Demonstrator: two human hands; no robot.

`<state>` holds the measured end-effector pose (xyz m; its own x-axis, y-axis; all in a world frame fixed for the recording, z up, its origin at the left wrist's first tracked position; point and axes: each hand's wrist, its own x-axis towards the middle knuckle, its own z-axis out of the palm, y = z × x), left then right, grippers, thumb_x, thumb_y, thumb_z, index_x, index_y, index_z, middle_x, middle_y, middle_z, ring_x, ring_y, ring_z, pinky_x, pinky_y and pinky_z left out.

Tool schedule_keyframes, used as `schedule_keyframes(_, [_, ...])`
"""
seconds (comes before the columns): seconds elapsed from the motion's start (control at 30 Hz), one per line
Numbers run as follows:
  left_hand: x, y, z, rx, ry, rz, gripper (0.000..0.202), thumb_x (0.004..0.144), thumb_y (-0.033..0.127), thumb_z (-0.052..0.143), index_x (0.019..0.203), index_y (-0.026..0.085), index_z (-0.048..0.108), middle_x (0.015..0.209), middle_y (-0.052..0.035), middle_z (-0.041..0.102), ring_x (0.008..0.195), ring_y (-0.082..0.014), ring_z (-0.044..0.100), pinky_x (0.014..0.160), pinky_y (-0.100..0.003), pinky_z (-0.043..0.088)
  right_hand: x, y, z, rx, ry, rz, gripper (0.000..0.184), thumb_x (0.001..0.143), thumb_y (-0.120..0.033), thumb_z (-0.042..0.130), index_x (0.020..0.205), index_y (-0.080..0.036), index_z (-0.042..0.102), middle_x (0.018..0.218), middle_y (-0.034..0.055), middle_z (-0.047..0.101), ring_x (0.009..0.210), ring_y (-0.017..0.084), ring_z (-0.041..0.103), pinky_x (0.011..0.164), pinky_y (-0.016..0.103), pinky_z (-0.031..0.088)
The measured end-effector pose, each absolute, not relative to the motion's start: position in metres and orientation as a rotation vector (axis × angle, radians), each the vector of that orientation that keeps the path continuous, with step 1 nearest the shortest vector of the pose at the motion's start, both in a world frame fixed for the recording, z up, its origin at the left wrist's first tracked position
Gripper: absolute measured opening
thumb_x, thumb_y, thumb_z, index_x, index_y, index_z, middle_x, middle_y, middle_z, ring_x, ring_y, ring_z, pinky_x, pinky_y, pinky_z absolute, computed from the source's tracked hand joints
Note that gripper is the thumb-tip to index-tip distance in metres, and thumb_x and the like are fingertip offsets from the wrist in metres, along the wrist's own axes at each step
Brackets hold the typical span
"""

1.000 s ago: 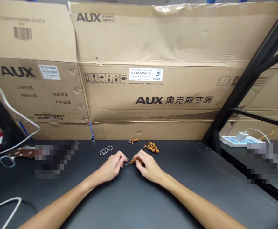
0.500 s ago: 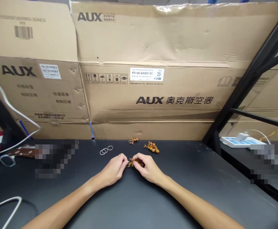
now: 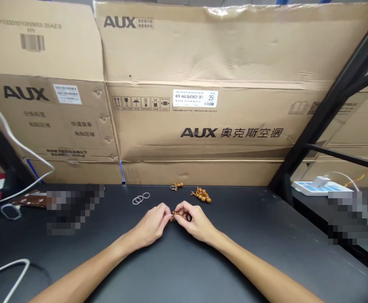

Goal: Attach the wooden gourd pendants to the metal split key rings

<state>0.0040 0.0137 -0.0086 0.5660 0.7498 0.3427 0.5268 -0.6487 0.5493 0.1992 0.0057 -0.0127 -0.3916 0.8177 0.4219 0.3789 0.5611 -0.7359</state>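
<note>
My left hand (image 3: 153, 224) is closed in a pinch on what looks like a metal key ring, mostly hidden by the fingertips. Facing it, my right hand (image 3: 196, 222) grips a wooden bead pendant (image 3: 173, 217) by its orange-brown cord, the beads partly covered by the curled fingers. The fingertips of both hands almost meet over the dark tabletop. Beyond my left hand lie several loose silver key rings (image 3: 137, 200), partly overlapping. Behind my right hand rests a small heap of wooden gourd-shaped pendants (image 3: 203, 195). Farther back is a pendant joined to a ring (image 3: 178, 186).
Large cardboard boxes (image 3: 196, 147) stand along the back of the black table (image 3: 158, 269). A black metal frame (image 3: 300, 143) rises on the right, with a white power strip (image 3: 321, 188) behind it. A white cable (image 3: 20, 145) and glasses (image 3: 11, 211) are on the left.
The cord end between my fingertips has turned and my hands are slightly closer together. The loose rings and the other pendants stay where they were.
</note>
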Motion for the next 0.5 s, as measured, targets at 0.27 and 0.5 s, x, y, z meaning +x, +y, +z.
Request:
schedule_keyframes(0.27, [0.0051, 0.0137, -0.0063, 2.377, 1.021, 0.744, 0.022, 0.095, 0.031, 0.034, 0.083, 0.02, 0.048, 0.081, -0.0024, 0.058, 0.072, -0.0162, 0.051, 0.07, -0.03, 0.042, 0.1995, 0.0037, -0.0105, -0.933, -2.043, 0.602, 0.011, 0.089, -0.026, 0.051, 0.08, -0.02, 0.052, 0.065, -0.0037, 0.055, 0.055, 0.009, 0.046, 0.053, 0.021, 0.037])
schedule_keyframes(0.5, [0.0056, 0.0121, -0.0027, 2.363, 1.022, 0.731, 0.024, 0.095, 0.032, 0.035, 0.081, 0.02, 0.05, 0.08, -0.0025, 0.059, 0.071, -0.0162, 0.052, 0.069, -0.028, 0.042, 0.2008, 0.0026, -0.0107, -0.906, -2.118, 0.501, 0.013, 0.09, -0.024, 0.049, 0.085, -0.021, 0.061, 0.073, -0.0005, 0.062, 0.062, 0.012, 0.053, 0.059, 0.022, 0.042])
